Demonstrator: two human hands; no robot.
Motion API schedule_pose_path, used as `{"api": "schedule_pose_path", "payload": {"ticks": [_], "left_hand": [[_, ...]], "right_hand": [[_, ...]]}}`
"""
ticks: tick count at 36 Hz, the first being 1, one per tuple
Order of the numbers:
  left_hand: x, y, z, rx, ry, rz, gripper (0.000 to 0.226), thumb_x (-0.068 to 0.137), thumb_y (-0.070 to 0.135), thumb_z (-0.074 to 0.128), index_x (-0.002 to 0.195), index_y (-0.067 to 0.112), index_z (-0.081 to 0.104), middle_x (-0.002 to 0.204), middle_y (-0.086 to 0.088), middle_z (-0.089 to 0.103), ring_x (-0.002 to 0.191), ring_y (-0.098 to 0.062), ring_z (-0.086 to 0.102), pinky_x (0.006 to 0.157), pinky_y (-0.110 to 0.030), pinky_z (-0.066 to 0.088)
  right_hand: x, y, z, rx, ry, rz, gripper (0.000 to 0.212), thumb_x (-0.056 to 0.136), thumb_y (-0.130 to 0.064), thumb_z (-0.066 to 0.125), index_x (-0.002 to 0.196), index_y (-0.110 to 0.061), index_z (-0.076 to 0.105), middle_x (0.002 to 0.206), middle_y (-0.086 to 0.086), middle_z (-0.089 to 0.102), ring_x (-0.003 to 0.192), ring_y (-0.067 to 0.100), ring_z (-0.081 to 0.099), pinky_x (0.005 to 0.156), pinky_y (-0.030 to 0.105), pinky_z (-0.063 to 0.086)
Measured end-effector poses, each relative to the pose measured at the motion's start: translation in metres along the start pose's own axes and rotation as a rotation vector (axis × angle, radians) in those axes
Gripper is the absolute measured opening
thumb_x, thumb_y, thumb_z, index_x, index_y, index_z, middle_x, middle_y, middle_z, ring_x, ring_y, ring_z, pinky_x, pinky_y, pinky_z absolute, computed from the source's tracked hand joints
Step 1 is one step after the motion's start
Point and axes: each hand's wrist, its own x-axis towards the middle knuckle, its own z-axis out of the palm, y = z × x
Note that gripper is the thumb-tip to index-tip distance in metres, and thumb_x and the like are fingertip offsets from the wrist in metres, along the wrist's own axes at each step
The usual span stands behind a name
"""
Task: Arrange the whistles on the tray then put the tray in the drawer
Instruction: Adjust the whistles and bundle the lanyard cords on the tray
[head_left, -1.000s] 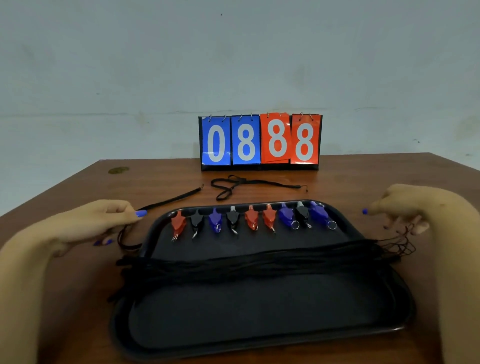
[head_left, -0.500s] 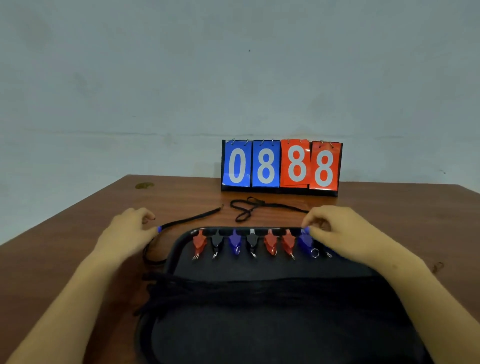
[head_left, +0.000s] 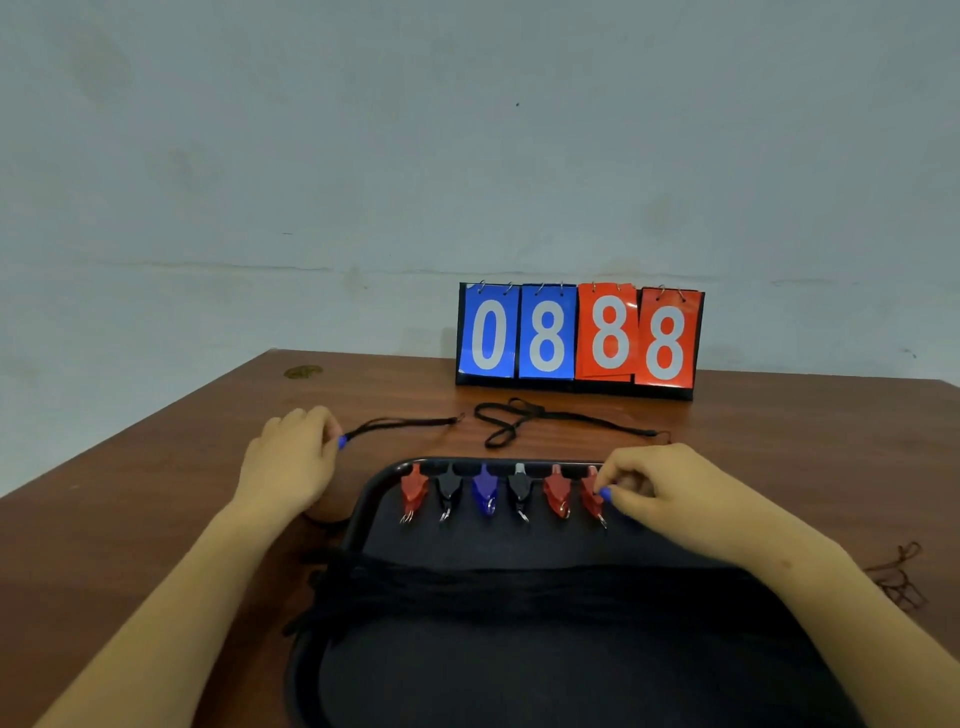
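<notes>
Change since earlier frames: the right hand (head_left: 670, 493) has come in from the table at the tray's right side and now lies over the right end of the whistle row, hiding the whistles there; the left hand (head_left: 291, 462) has kept its place off the tray's far-left corner.

Head view, whistles: six whistles show in a row along the far rim of the black tray (head_left: 363, 514), from left to right red whistle (head_left: 413, 491), black whistle (head_left: 448, 491), blue whistle (head_left: 485, 493), second black whistle (head_left: 519, 491), second red whistle (head_left: 557, 493), third red whistle (head_left: 592, 493). Each has its metal ring toward 6 o'clock.

Right hand: fingers curled, blue-nailed fingertips at the third red whistle; whether they pinch it or a hidden whistle cannot be told.

Left hand: on the table at 9 o'clock of the row, well apart from the whistles, fingers curled loosely at the end of a loose black cord (head_left: 405, 423); a grip cannot be confirmed.

Cord bundle (head_left: 519, 587): a black mass lying across the tray's middle, at 6 o'clock of the row.

Second cord (head_left: 524, 421): looped on the table at 12 o'clock of the tray.

Surface: brown wooden table (head_left: 156, 493), with thin dark thread (head_left: 896, 577) at 3 o'clock of the tray.

Room: flip scoreboard (head_left: 579, 338) reading 0888 at the table's far edge, against a pale wall (head_left: 467, 156).
</notes>
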Motion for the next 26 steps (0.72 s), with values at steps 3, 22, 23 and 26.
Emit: {"api": "schedule_pose_path", "payload": {"ticks": [3, 22, 23, 26], "left_hand": [[-0.006, 0.013, -0.009, -0.083, 0.133, 0.084, 0.007, 0.093, 0.015, 0.046, 0.094, 0.018, 0.052, 0.09, 0.0, 0.063, 0.084, -0.023, 0.057, 0.075, -0.038, 0.046], [-0.058, 0.077, -0.02, -0.514, 0.163, 0.667, 0.016, 0.077, 0.045, 0.049, 0.089, 0.038, 0.058, 0.094, 0.038, 0.056, 0.092, 0.016, 0.047, 0.083, -0.004, 0.03], [-0.06, 0.079, -0.019, -0.536, 0.139, 0.674, 0.015, 0.077, 0.045, 0.05, 0.088, 0.039, 0.058, 0.096, 0.036, 0.056, 0.093, 0.013, 0.048, 0.082, -0.004, 0.031], [-0.065, 0.083, -0.015, -0.575, 0.057, 0.724, 0.017, 0.077, 0.044, 0.05, 0.092, 0.041, 0.057, 0.098, 0.026, 0.057, 0.09, 0.006, 0.052, 0.079, -0.013, 0.04]], "right_hand": [[0.0, 0.0, 0.001, 0.012, 0.017, -0.014, 0.01, 0.093, -0.026, 0.051, 0.095, -0.033, 0.059, 0.083, -0.015, 0.058, 0.077, 0.005, 0.057, 0.069, 0.017, 0.046], [-0.01, -0.005, -0.011, 0.223, 0.19, -0.162, 0.048, 0.08, -0.044, 0.063, 0.114, -0.061, 0.033, 0.111, -0.027, 0.044, 0.095, 0.0, 0.055, 0.071, 0.012, 0.047], [-0.01, -0.007, -0.01, 0.269, 0.161, -0.18, 0.048, 0.077, -0.049, 0.061, 0.114, -0.063, 0.034, 0.114, -0.03, 0.041, 0.1, -0.002, 0.053, 0.075, 0.012, 0.047], [-0.011, -0.009, -0.007, 0.357, -0.001, -0.221, 0.049, 0.073, -0.057, 0.056, 0.118, -0.065, 0.037, 0.123, -0.039, 0.032, 0.115, -0.012, 0.041, 0.086, 0.014, 0.045]]}}
